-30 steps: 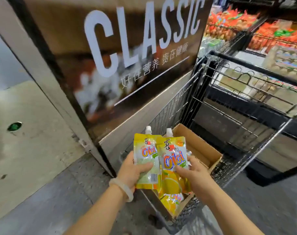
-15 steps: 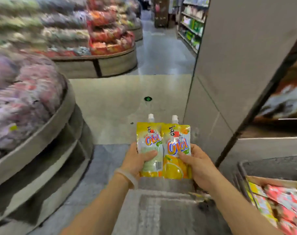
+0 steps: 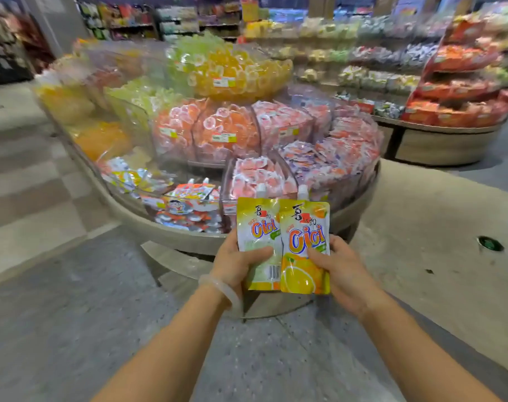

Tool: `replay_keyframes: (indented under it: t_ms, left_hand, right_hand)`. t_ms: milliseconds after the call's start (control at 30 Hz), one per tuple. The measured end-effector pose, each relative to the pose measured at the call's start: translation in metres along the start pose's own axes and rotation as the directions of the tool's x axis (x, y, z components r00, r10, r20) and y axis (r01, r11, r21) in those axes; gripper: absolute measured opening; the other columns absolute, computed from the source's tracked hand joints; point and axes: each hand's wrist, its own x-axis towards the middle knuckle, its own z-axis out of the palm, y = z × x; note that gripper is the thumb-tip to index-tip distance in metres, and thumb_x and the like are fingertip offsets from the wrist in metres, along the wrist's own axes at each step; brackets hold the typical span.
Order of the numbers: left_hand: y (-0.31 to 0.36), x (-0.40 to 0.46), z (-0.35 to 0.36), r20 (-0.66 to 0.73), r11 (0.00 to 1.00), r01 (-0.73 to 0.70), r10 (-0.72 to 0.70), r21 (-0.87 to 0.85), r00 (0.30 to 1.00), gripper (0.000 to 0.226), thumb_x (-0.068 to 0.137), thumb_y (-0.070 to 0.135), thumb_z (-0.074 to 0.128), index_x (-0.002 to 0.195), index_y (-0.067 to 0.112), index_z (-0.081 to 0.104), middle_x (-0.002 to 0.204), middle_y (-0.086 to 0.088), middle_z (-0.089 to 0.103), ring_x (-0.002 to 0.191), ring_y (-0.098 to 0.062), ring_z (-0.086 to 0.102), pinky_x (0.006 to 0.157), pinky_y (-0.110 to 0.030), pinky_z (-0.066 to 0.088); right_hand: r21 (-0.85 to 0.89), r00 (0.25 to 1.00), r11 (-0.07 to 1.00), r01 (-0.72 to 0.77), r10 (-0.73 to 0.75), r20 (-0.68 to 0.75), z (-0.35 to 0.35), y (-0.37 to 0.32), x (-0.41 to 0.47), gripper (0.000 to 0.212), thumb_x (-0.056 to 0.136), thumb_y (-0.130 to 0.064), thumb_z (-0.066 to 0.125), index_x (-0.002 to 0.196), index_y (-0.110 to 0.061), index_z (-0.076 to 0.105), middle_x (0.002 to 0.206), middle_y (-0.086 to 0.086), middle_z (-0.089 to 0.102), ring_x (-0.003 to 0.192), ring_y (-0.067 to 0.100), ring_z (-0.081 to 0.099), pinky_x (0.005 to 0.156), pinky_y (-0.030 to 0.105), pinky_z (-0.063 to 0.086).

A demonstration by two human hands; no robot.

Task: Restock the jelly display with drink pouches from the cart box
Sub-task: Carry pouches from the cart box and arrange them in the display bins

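A: What do the hands hold?

B: Two pouches, side by side and upright, caps at the top. The left hand (image 3: 235, 262) holds the left pouch (image 3: 257, 242), thumb bent over its front and fingers behind it. The right hand (image 3: 341, 269) holds the right pouch (image 3: 305, 248) the same way. The right pouch laps a little over the edge of the left one.

A: What do they look like?

B: Yellow, with a white cap each. The right one has a big lemon on it. The left one shows a barcode.

A: Where is the display?

B: The display (image 3: 189, 237) is round and stands at 12 o'clock from the pouches, just behind them. It has tiers with clear bins. Yellow and green jellies sit at the top, orange and pink ones in the middle.

A: Are there pouches in it?

B: Yes. Low at 11 o'clock from the hands, a bin (image 3: 189, 207) holds pouches with white caps and a cartoon face.

A: Anything else?

B: A pale bangle (image 3: 222, 291) is on the left wrist. More snack stands (image 3: 450, 111) are far off at 2 o'clock, blurry.
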Motion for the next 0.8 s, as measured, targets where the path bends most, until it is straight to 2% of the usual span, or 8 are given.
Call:
replay_keyframes:
  t_ms: [133, 267, 500, 667, 800]
  left_hand:
    - [0.033, 0.009, -0.09, -0.17, 0.998, -0.045, 0.036, -0.045, 0.985, 0.047, 0.077, -0.015, 0.063, 0.116, 0.009, 0.055, 0.107, -0.018, 0.07, 0.089, -0.035, 0.07, 0.069, -0.047, 0.059]
    - [0.067, 0.028, -0.169, -0.32, 0.996, -0.085, 0.067, -0.042, 0.945, 0.045, 0.077, -0.013, 0.065, 0.116, 0.008, 0.057, 0.102, -0.016, 0.072, 0.082, -0.032, 0.071, 0.063, -0.044, 0.059]
    - [0.143, 0.083, -0.289, -0.471, 0.989, -0.138, 0.093, -0.061, 0.877, 0.047, 0.077, -0.01, 0.066, 0.118, 0.011, 0.056, 0.107, -0.016, 0.071, 0.092, -0.037, 0.069, 0.07, -0.052, 0.058]
    - [0.191, 0.112, -0.361, -0.54, 0.98, -0.193, 0.137, -0.048, 0.83, 0.043, 0.077, -0.01, 0.066, 0.115, 0.01, 0.059, 0.104, -0.015, 0.072, 0.086, -0.033, 0.071, 0.066, -0.048, 0.059]
    - [0.214, 0.132, -0.414, -0.564, 0.973, -0.216, 0.131, -0.086, 0.816, 0.045, 0.077, -0.01, 0.065, 0.117, 0.01, 0.058, 0.104, -0.014, 0.072, 0.084, -0.032, 0.072, 0.061, -0.043, 0.058]
  right_hand:
    - [-0.054, 0.985, 0.997, -0.048, 0.056, 0.164, 0.099, 0.011, 0.047, 0.018, 0.086, 0.003, 0.059, 0.093, -0.014, 0.055, 0.094, 0.008, 0.069, 0.084, 0.026, 0.065, 0.082, 0.047, 0.053]
    - [-0.098, 0.95, 0.992, -0.075, 0.101, 0.296, 0.191, 0.027, 0.097, 0.02, 0.086, 0.005, 0.058, 0.092, -0.014, 0.057, 0.094, 0.009, 0.069, 0.083, 0.026, 0.065, 0.085, 0.048, 0.052]
    - [-0.127, 0.875, 0.987, -0.094, 0.142, 0.463, 0.344, 0.038, 0.196, 0.022, 0.085, 0.004, 0.06, 0.097, -0.013, 0.057, 0.104, 0.016, 0.069, 0.095, 0.034, 0.065, 0.09, 0.055, 0.05]
    - [-0.132, 0.813, 0.988, -0.085, 0.146, 0.564, 0.441, 0.036, 0.248, 0.021, 0.086, 0.006, 0.057, 0.092, -0.014, 0.058, 0.086, 0.006, 0.072, 0.081, 0.025, 0.066, 0.084, 0.048, 0.052]
    - [-0.149, 0.795, 0.984, -0.102, 0.171, 0.582, 0.5, 0.046, 0.276, 0.025, 0.086, 0.006, 0.057, 0.108, -0.006, 0.055, 0.103, 0.016, 0.068, 0.096, 0.034, 0.063, 0.094, 0.055, 0.048]
